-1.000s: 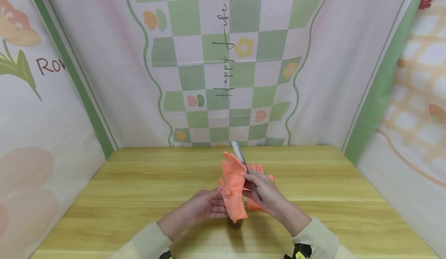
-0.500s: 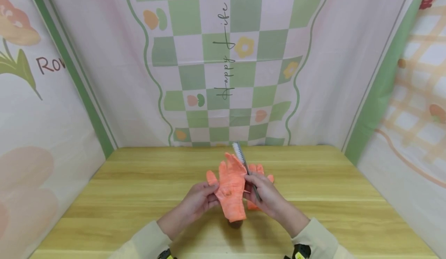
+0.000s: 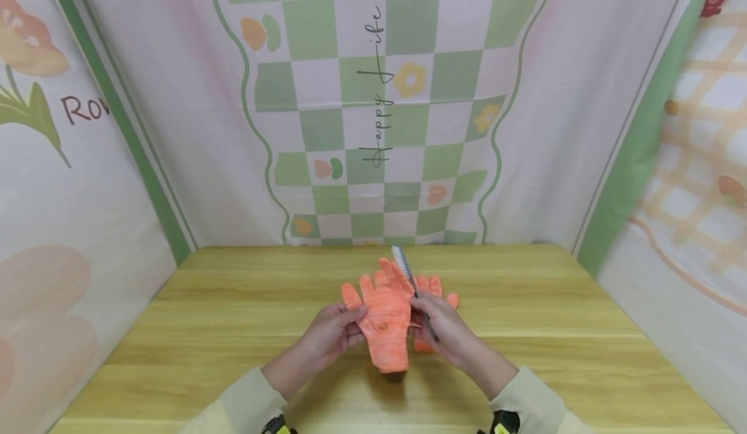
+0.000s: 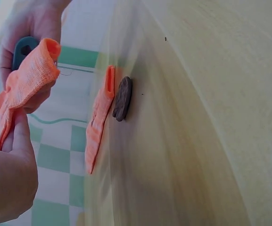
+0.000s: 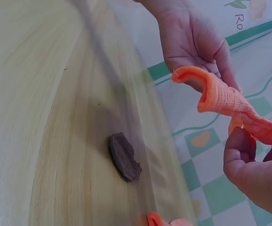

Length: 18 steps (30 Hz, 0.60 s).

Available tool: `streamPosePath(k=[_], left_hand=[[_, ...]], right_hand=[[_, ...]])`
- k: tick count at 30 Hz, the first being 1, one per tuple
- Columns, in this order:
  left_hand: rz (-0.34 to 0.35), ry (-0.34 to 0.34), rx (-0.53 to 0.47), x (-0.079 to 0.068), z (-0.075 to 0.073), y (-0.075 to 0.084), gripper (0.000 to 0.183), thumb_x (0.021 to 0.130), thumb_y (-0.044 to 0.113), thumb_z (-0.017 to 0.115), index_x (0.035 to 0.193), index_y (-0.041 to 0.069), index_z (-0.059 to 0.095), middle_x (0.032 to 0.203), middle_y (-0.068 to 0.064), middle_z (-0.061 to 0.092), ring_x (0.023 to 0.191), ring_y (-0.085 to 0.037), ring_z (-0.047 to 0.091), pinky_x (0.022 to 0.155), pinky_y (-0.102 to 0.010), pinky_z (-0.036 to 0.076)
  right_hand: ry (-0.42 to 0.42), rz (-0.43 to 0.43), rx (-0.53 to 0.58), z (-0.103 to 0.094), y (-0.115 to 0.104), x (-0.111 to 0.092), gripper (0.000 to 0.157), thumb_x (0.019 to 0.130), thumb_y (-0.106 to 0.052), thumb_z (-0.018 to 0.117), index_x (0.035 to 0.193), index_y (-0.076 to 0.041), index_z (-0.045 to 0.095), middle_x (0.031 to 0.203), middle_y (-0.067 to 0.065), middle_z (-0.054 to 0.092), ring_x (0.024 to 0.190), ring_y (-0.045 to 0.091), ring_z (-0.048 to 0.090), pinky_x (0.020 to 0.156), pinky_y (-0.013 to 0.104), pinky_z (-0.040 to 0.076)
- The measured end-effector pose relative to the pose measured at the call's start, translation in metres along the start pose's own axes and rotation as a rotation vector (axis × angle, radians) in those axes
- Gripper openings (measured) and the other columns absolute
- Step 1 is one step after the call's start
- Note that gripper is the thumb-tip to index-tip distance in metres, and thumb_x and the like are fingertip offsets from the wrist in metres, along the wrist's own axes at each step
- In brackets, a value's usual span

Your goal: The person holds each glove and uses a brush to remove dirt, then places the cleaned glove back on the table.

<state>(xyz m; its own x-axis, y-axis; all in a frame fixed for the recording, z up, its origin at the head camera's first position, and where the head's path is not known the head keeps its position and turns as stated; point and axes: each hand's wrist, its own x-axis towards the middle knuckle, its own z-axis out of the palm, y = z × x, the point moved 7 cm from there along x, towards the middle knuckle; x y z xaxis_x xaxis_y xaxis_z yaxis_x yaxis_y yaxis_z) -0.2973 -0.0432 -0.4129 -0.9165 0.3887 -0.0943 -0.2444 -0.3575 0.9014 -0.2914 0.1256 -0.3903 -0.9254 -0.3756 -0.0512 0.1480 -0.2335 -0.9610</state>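
Observation:
An orange knit glove (image 3: 388, 317) hangs above the table, palm area spread out, with a small brown stain (image 3: 382, 326) near its middle. My left hand (image 3: 328, 333) pinches it by the thumb side. On the opposite edge my right hand (image 3: 448, 325) grips the glove together with a brush (image 3: 404, 264), its white bristles pointing up and away. The brush handle's dark green end (image 4: 25, 49) shows in the left wrist view. In the right wrist view the glove's cuff (image 5: 213, 94) gapes open toward the camera.
A second orange glove (image 3: 432, 283) lies on the wooden table (image 3: 233, 330) behind my right hand. Close to it is a dark brown flat lump (image 5: 125, 157), mostly hidden under the held glove in the head view. A printed curtain (image 3: 455, 220) stands behind the table.
My left hand shifts from the glove's side to a pinch on its thumb side and draws it left. The glove turns from edge-on to spread flat, and the brush dips slightly.

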Motion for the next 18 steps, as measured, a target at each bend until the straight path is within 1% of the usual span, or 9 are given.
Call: streamPosePath(k=[6,9,11,14,18], left_hand=[[0.012,-0.014,0.015,0.000,0.000,0.003,0.025,0.098,0.006,0.055,0.117,-0.010,0.055,0.095,-0.011,0.071,0.087,-0.017,0.070,0.082,-0.031,0.055],[0.008,-0.021,0.020,0.000,-0.001,0.003,0.026,0.098,0.007,0.055,0.118,-0.010,0.055,0.096,-0.011,0.071,0.089,-0.018,0.069,0.083,-0.031,0.055],[0.002,-0.028,0.021,0.001,-0.002,0.003,0.024,0.098,0.007,0.055,0.116,-0.009,0.057,0.095,-0.011,0.071,0.089,-0.018,0.069,0.083,-0.031,0.055],[-0.009,-0.050,0.029,0.001,-0.002,0.003,0.021,0.097,0.004,0.055,0.115,-0.009,0.057,0.095,-0.011,0.070,0.088,-0.018,0.069,0.083,-0.030,0.055],[-0.017,-0.090,0.052,0.001,-0.001,0.004,0.029,0.096,-0.003,0.054,0.123,-0.013,0.052,0.100,-0.011,0.068,0.089,-0.017,0.068,0.083,-0.028,0.055]], right_hand=[[0.023,-0.004,-0.066,-0.004,0.004,0.001,0.024,0.106,-0.013,0.035,0.118,0.007,0.039,0.096,0.005,0.055,0.085,0.014,0.054,0.075,0.029,0.050],[0.029,-0.006,-0.099,-0.006,0.005,0.002,0.025,0.105,-0.013,0.035,0.118,0.008,0.040,0.096,0.006,0.056,0.086,0.014,0.056,0.078,0.032,0.051],[0.044,-0.004,-0.117,-0.008,0.006,0.002,0.026,0.105,-0.014,0.036,0.118,0.008,0.041,0.096,0.007,0.057,0.087,0.015,0.057,0.080,0.034,0.052],[0.072,0.001,-0.132,-0.011,0.007,0.002,0.025,0.105,-0.014,0.037,0.117,0.008,0.042,0.095,0.007,0.057,0.086,0.015,0.058,0.079,0.034,0.053],[0.108,0.006,-0.145,-0.015,0.007,0.001,0.023,0.105,-0.013,0.037,0.113,0.008,0.044,0.095,0.008,0.057,0.084,0.017,0.058,0.077,0.033,0.053]])
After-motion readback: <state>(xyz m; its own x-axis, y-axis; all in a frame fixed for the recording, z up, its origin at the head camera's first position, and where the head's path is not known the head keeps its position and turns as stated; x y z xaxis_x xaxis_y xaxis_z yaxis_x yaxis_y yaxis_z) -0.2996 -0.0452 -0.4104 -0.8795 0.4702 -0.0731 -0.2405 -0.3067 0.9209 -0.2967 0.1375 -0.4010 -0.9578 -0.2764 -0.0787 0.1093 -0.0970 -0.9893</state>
